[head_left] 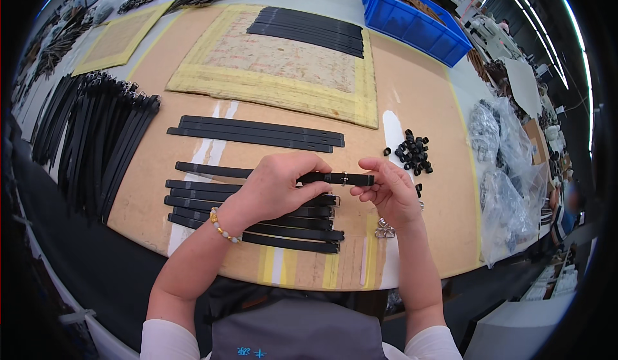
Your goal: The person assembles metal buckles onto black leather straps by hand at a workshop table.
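A narrow black belt strap (222,170) lies across the work table, its right end raised between my hands. My left hand (277,183) pinches it between thumb and fingers, close to a small metal buckle piece (344,178). At the strap's right tip, the thumb and fingers of my right hand (394,189) close around the black end. Below my left wrist, several black straps with buckles (293,235) lie side by side, partly covered by my forearm. Farther off, a few flat black straps (257,132) rest in a row. Small black loops (412,152) are heaped beyond my right hand.
Loose silver buckles (385,230) sit beside my right wrist. A yellow-edged board (193,84) carries more flat straps (306,30). Bundled black straps (96,144) are at the left, a blue crate (421,30) at the far right, and clear plastic bags (508,199) along the right edge.
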The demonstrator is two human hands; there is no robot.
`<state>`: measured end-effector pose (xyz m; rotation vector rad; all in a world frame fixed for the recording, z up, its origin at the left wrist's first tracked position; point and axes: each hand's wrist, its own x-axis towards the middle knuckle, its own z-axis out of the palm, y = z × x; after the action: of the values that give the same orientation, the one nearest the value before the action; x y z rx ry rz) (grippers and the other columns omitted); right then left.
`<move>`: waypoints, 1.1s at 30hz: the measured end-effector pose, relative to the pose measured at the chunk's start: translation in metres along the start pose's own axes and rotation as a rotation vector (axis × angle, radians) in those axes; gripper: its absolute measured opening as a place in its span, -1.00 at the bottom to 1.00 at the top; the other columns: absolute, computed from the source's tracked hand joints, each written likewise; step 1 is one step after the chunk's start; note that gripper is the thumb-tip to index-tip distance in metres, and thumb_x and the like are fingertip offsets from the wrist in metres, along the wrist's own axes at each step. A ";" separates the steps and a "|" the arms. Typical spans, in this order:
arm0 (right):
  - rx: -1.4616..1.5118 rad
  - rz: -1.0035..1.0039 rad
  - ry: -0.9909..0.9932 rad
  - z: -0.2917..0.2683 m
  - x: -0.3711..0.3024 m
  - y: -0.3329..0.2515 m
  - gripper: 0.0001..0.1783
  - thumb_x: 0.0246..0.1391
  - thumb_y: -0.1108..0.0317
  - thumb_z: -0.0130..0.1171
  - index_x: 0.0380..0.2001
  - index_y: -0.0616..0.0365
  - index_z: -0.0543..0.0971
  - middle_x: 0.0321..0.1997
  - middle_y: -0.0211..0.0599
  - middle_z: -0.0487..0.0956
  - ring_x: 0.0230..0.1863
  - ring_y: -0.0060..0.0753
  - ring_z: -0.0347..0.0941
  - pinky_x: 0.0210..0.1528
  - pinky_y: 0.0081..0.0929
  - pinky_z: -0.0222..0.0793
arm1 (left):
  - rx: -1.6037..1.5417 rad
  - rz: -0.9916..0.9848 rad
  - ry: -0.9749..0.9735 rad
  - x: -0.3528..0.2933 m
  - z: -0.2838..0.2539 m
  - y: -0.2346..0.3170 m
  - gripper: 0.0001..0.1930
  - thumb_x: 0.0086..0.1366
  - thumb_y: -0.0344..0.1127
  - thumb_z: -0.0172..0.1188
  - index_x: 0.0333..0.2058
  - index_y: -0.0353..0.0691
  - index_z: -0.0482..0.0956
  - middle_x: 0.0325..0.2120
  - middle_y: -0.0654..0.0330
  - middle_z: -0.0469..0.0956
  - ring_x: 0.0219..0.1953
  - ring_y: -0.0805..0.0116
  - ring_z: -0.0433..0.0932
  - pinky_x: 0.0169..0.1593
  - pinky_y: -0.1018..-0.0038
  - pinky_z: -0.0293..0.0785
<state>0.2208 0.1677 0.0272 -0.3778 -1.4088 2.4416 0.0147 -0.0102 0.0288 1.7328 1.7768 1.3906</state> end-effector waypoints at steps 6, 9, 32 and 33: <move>-0.079 -0.008 0.002 0.000 0.000 0.014 -0.64 0.32 0.37 0.28 0.11 0.30 0.56 -0.09 -0.15 0.70 -0.15 -0.35 0.71 -0.16 -0.57 0.64 | 0.036 0.037 0.040 0.000 0.000 0.007 -0.76 0.20 -0.36 0.50 -0.18 -0.28 0.70 -0.41 0.15 0.68 -0.47 0.37 0.63 -0.42 0.49 0.52; -0.292 -0.100 -0.044 0.007 0.003 0.020 -0.57 0.24 0.31 0.40 0.09 0.27 0.58 -0.10 -0.32 0.67 -0.19 -0.58 0.61 -0.18 -0.65 0.54 | 0.056 0.088 0.007 -0.003 0.009 0.010 -0.77 0.20 -0.37 0.49 -0.18 -0.25 0.71 -0.45 0.16 0.65 -0.51 0.33 0.62 -0.44 0.46 0.52; -0.489 0.219 0.092 0.030 0.000 0.012 -0.79 0.25 0.27 0.39 -0.19 0.18 0.66 -0.37 -0.56 0.63 -0.41 -0.81 0.47 -0.39 -0.76 0.34 | -0.092 -0.096 -0.182 -0.003 0.014 0.002 -0.72 0.17 -0.45 0.43 -0.17 -0.35 0.59 -0.34 0.09 0.69 -0.28 0.35 0.72 -0.27 0.47 0.67; -0.482 0.217 0.090 0.029 0.000 0.013 -0.79 0.25 0.27 0.39 -0.20 0.18 0.66 -0.36 -0.56 0.63 -0.41 -0.82 0.47 -0.39 -0.76 0.34 | -0.097 -0.094 -0.183 -0.002 0.014 0.002 -0.73 0.18 -0.45 0.42 -0.17 -0.35 0.59 -0.35 0.10 0.69 -0.29 0.37 0.72 -0.27 0.47 0.67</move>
<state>0.2083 0.1391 0.0300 -0.7715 -2.0006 2.1783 0.0271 -0.0068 0.0225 1.6472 1.6427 1.2170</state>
